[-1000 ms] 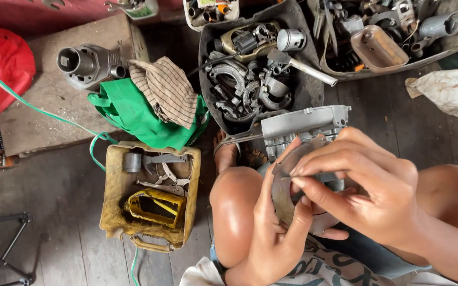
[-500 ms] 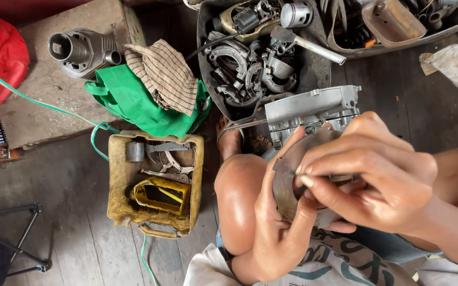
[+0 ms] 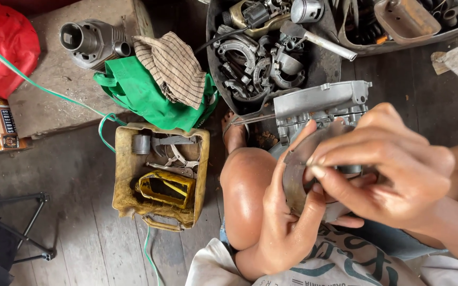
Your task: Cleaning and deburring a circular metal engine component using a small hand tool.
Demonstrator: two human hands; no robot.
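A round metal disc was held in the closed grip of the left hand; its face was pinched by the right hand, above a grey engine casing.

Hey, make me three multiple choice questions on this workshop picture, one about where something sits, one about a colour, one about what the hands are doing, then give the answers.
1. Where does the striped cloth lie?
A. in the yellow container
B. on the green bag
C. on the person's knee

2. What colour is the cut-open container holding small tools?
A. blue
B. yellow
C. white

3. What is the left hand doing?
A. holding a round grey metal disc
B. resting flat on the floor
C. gripping a hammer

Answers: 
1 B, the cloth is draped over the green bag. 
2 B, its walls are grimy yellow. 
3 A, its fingers cup the round metal disc while the right hand pinches at its face.
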